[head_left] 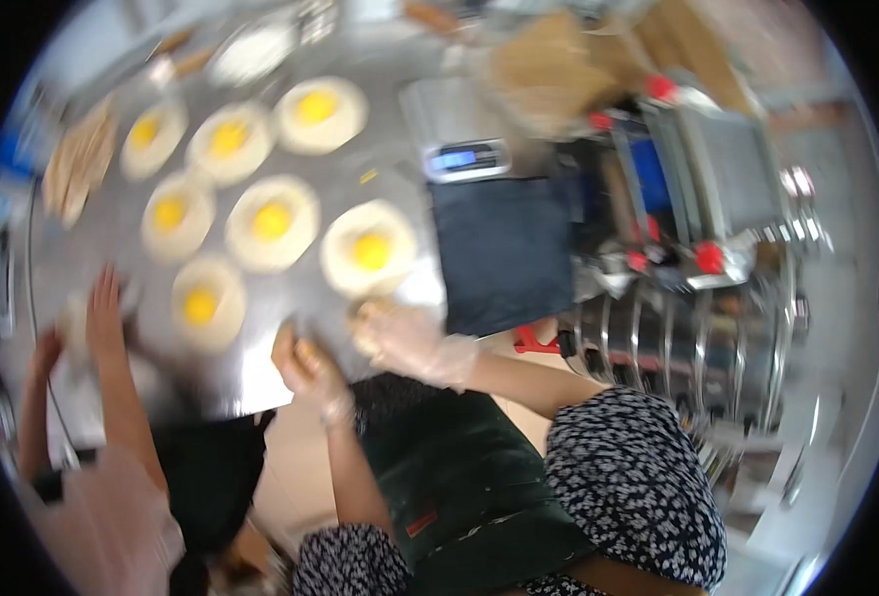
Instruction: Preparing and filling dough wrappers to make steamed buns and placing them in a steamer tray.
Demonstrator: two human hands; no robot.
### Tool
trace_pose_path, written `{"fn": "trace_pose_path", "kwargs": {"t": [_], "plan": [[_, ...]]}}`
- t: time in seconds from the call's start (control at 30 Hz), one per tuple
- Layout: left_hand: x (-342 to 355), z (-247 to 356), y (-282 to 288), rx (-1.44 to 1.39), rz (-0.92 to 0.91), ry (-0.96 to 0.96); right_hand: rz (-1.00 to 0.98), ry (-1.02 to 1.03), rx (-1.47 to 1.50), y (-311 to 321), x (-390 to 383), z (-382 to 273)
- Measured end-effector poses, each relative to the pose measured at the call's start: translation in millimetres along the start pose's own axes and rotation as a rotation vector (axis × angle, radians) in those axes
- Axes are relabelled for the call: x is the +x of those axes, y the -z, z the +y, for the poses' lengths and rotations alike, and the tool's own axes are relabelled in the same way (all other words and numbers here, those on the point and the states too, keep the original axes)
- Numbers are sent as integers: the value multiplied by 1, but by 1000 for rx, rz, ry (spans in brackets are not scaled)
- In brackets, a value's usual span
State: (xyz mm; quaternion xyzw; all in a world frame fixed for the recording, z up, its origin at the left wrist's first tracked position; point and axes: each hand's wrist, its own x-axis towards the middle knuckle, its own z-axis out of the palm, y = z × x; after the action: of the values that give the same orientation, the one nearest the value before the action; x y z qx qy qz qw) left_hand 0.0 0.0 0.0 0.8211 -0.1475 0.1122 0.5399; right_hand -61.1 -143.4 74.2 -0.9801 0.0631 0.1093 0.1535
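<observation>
My left hand (310, 372), in a clear plastic glove, is at the front edge of the metal table with its fingers curled in. To its right my right hand (412, 341), also gloved, has its fingers bent together; blur hides what either hand holds. Just beyond my right hand lies a flat round of dough (339, 248) with a yellow ball of filling (370, 251) in its middle. Several more such rounds, among them a large dough round (302, 199) and a nearer dough round (229, 328), are spread over the table's left half.
A co-worker's hands (105, 298) work on pale dough at the left. A kitchen scale (467, 159) stands beyond a black cloth (504, 253) on the right. Farther right are metal equipment with red knobs (708, 258) and a cardboard piece (549, 70). A bowl of white powder (253, 55) is at the back.
</observation>
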Motion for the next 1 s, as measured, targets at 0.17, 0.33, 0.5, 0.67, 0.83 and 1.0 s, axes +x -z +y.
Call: {"fn": "trace_pose_path", "kwargs": {"t": [0.17, 0.33, 0.5, 0.67, 0.83, 1.0], "plan": [[21, 3, -23, 37, -8, -21, -68, -329, 891, 50, -57, 41], [7, -26, -24, 100, -91, -39, 276, -419, 776, 179, -240, 77], [9, 75, -124, 141, 3, -406, 509, -788, 300, 330, -420, 113], [-5, 51, -100, 56, -70, -270, 741, -1118, -4, 396, -561, 210], [-29, 88, -111, 87, -87, -262, 648, -1236, -13, 411, -619, 367], [-58, 146, -117, 113, -128, -257, 419, -1313, -9, 388, -609, 483]]}}
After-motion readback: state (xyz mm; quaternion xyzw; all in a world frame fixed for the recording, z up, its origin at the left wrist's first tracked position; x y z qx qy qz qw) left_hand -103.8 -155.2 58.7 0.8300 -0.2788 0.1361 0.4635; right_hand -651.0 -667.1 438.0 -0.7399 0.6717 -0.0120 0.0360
